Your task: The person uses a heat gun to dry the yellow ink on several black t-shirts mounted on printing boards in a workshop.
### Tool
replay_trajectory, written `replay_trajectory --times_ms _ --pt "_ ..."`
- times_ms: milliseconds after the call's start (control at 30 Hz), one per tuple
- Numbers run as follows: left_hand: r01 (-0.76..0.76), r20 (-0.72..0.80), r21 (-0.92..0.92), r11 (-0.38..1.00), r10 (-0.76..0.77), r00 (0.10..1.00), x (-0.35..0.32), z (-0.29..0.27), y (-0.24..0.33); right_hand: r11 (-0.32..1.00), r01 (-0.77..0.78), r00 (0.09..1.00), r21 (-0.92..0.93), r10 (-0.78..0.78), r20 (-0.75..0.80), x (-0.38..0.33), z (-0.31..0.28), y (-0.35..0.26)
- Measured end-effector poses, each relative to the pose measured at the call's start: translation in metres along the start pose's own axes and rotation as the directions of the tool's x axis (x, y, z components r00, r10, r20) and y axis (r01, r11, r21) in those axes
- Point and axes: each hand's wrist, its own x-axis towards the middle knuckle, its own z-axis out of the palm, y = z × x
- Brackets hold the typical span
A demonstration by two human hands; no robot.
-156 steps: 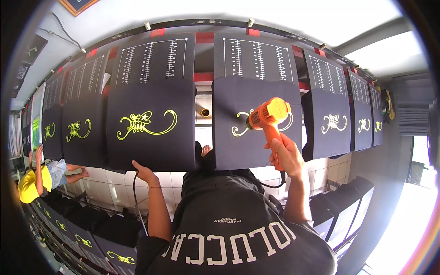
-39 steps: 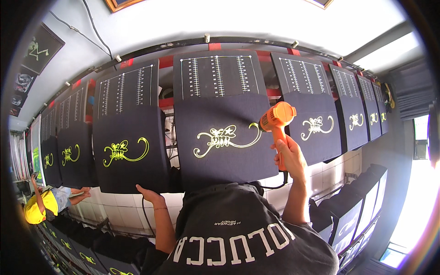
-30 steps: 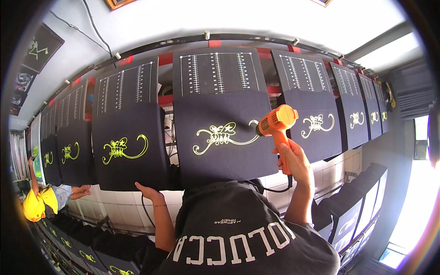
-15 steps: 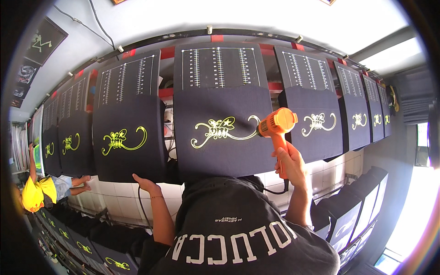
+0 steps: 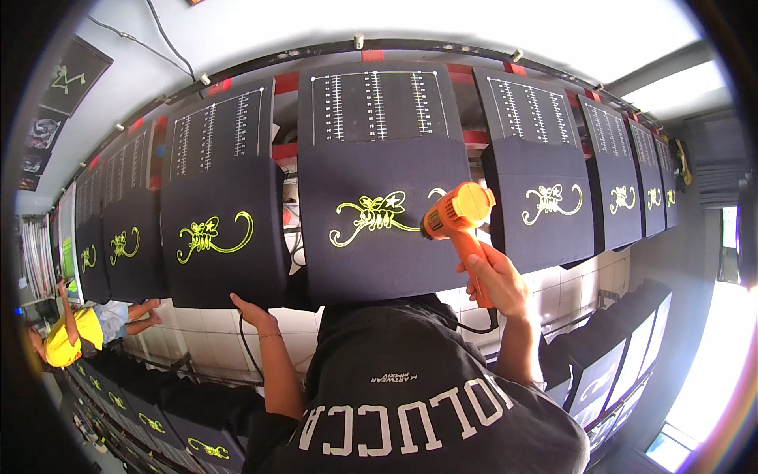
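My right hand [image 5: 499, 282] grips the handle of an orange heat gun [image 5: 467, 212]. Its dark nozzle points left over the middle board, close above a black garment [image 5: 379, 276]. A pale yellow scrolling line design [image 5: 371, 217] is printed on that cloth, and the gun's body covers part of its right tail. My left hand [image 5: 256, 315] is low on the left, just below the front edge of the neighbouring garment [image 5: 221, 284]. A dark cord [image 5: 246, 347] runs up to that hand and appears held in its curled fingers, though the grip is partly hidden.
More boards with black printed garments [image 5: 545, 205] stand in a row on both sides, along a rail [image 5: 426, 46]. Behind me is a second row of boards [image 5: 201, 430]. A person in a yellow shirt [image 5: 75, 336] is at the far left.
The heat gun has shifted left with my right hand along the print, uncovering less of the right tail. My left hand has barely moved. The person in yellow has changed posture.
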Motion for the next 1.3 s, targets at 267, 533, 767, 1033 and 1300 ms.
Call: replay_trajectory --times_ms 267,533,767,1033,1300 --pt "-0.025 -0.091 -0.032 0.999 0.022 0.996 0.027 -0.006 0.017 0.999 -0.043 0.997 -0.015 0.042 -0.070 -0.003 0.039 -0.009" --pt "-0.036 -0.150 -0.063 0.997 0.026 0.988 0.020 0.010 0.031 0.999 -0.005 0.998 -0.037 0.003 -0.065 0.008 0.065 -0.012" --pt "-0.041 -0.129 -0.025 0.999 0.037 0.991 0.036 -0.005 0.024 0.996 -0.008 0.999 -0.088 0.013 0.053 0.022 0.069 -0.026" --pt "-0.042 -0.130 -0.011 0.999 0.041 0.991 0.049 -0.011 0.012 0.991 0.113 0.994 -0.071 -0.114 -0.006 0.042 0.073 -0.026" --pt "-0.040 -0.168 0.019 0.999 0.043 0.985 0.042 -0.009 0.015 0.997 0.018 0.999 -0.079 -0.021 -0.031 0.034 0.061 -0.028"
